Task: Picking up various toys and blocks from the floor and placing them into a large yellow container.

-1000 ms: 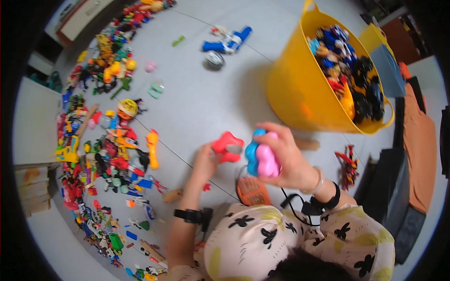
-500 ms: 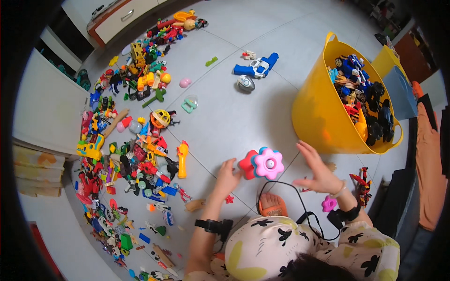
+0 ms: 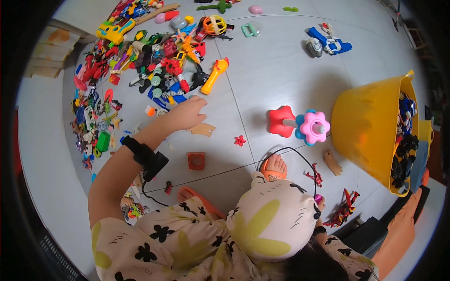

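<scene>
My left hand point(image 3: 188, 114) is stretched out over the floor at the left, fingers apart and nothing in them. It is just above a curved wooden track piece point(image 3: 203, 129) and beside the heap of toys. Low on the right, my right hand point(image 3: 321, 204) shows only its fingertips, closed at a magenta flower ring point(image 3: 318, 198); my clothed knee hides the rest. Ahead of me is a stacking toy with a red flower-shaped base point(image 3: 281, 121), a pale post, a blue ring point(image 3: 300, 125) and a pink flower ring point(image 3: 314, 136).
A yellow tub point(image 3: 363, 129) full of toy vehicles stands at the right. Many mixed toys point(image 3: 164, 58) cover the left floor, with a yellow wand-like toy point(image 3: 215, 76) at their edge. A red square block point(image 3: 196, 160) and red figures point(image 3: 344, 210) lie nearer. A black cable point(image 3: 300, 154) loops by my foot.
The view has swung, shifting the scene. My left hand has moved from beside the stacking toy to the toy heap. My right hand has dropped back to the magenta flower ring.
</scene>
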Available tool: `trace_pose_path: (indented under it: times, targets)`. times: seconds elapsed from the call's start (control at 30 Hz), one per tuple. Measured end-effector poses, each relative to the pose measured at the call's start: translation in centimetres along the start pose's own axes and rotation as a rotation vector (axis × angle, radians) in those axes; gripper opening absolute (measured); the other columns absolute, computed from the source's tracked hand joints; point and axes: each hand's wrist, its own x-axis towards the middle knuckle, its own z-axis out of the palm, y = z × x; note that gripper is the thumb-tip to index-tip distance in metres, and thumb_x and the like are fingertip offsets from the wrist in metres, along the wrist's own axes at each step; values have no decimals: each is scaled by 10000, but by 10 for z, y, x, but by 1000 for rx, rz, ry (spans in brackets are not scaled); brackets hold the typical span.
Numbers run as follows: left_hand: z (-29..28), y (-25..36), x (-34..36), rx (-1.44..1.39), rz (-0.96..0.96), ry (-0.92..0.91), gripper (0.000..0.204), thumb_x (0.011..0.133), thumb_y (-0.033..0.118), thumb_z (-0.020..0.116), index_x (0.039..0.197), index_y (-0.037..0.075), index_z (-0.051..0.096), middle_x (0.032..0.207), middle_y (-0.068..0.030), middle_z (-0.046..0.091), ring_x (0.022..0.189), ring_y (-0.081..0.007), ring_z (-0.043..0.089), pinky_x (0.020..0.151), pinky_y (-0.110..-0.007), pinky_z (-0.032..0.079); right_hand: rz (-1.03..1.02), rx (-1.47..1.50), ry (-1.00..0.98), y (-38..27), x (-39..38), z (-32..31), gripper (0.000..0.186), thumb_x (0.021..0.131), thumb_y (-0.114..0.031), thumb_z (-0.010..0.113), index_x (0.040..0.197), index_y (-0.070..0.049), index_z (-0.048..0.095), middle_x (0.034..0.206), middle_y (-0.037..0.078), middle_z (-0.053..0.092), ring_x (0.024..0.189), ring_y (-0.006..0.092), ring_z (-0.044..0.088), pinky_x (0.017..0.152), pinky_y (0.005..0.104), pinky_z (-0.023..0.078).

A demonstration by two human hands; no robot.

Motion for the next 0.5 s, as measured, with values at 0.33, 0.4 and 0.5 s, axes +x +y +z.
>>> trace_pose_path:
  times: [0.33,0.4,0.5]
  targets:
    - [64,-31,-58,-172,-90,-31,427,835,194,618,1195,-10,514,1199,-186,499,1087,-350,521,926,-383,436,-1077,167,232,-366,-37,-184,783,625,-178,756,1333,-37,454,1322,220,383,1189,364,417,1012,433,338]
    - [72,-24,-55,-162,-123,-11,429,834,200,610,1199,-1,509,1249,-187,480,1113,-356,515,925,-399,436,-1272,202,225,-429,-51,-185,745,617,-199,774,1297,-56,506,1336,221,389,1176,372,413,1003,441,348]
    - [73,-6,-56,-182,-120,6,426,839,197,607,1204,1,508,1281,-167,462,1127,-345,511,931,-399,436,-1324,61,194,-476,-51,-162,731,622,-199,789,1293,-91,521,1320,212,409,1157,381,412,987,451,366]
